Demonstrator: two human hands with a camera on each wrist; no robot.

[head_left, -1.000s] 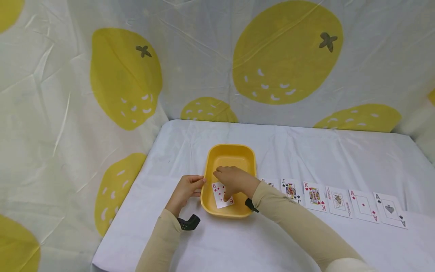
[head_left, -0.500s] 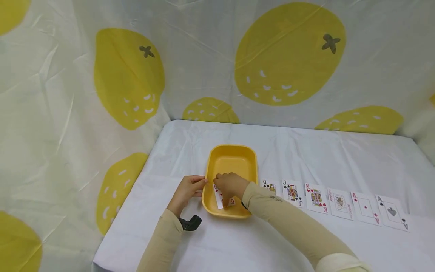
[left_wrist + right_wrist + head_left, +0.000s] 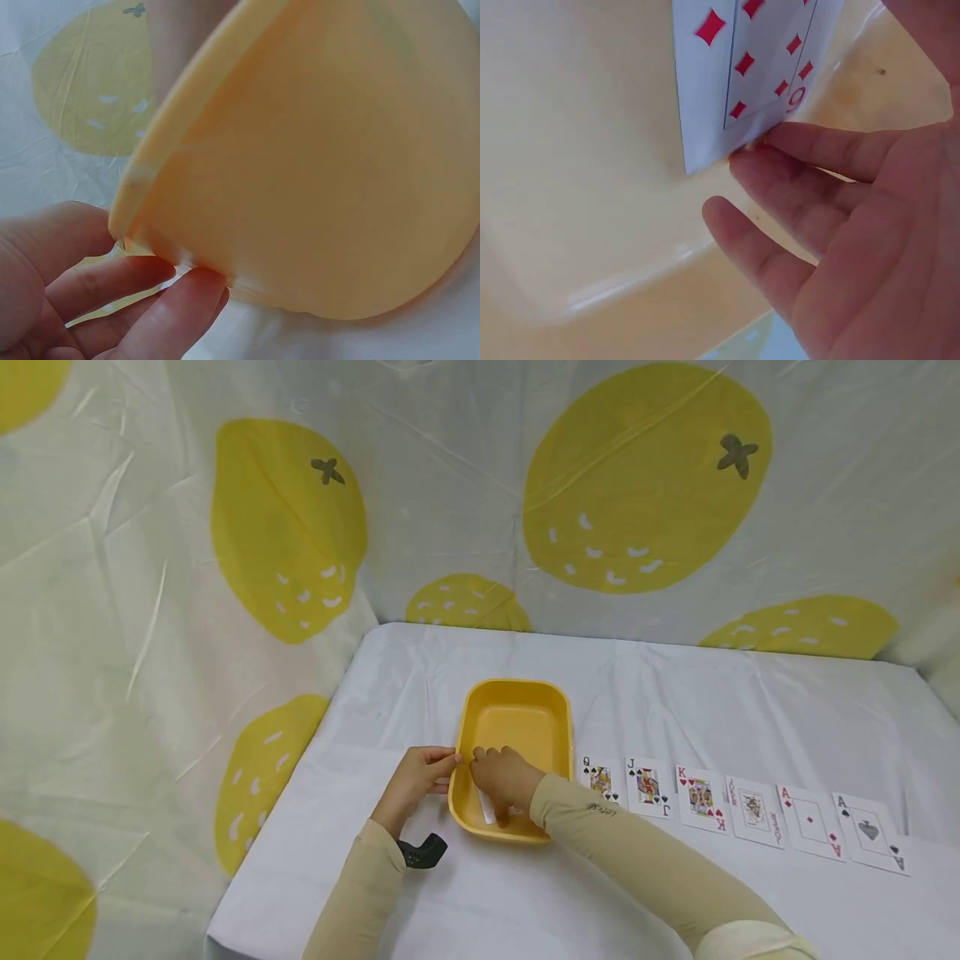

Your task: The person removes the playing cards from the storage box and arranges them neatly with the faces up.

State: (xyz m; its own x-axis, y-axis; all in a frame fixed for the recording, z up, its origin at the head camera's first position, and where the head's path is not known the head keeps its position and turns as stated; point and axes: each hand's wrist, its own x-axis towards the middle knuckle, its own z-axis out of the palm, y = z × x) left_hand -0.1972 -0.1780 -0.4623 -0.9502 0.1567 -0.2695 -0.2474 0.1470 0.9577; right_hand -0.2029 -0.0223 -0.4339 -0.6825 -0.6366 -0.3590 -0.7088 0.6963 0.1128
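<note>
A yellow plastic tray sits on the white-covered table. My left hand pinches its left rim, and in the left wrist view the thumb meets the rim while the fingers press the tray's outer wall. Inside the tray, my right hand holds a playing card, the six of diamonds, by an edge. The right wrist view shows that card tilted up steeply, fingertips at its lower edge. In the head view my hand covers most of the card.
Right of the tray lies a row of face-up cards: a queen, a jack, a king, a joker, a red ace and a black ace. A lemon-print cloth hangs behind and at left.
My right hand has drawn its fingers together over the six of diamonds and tipped the card up from lying flat in the tray. My left hand stays on the rim.
</note>
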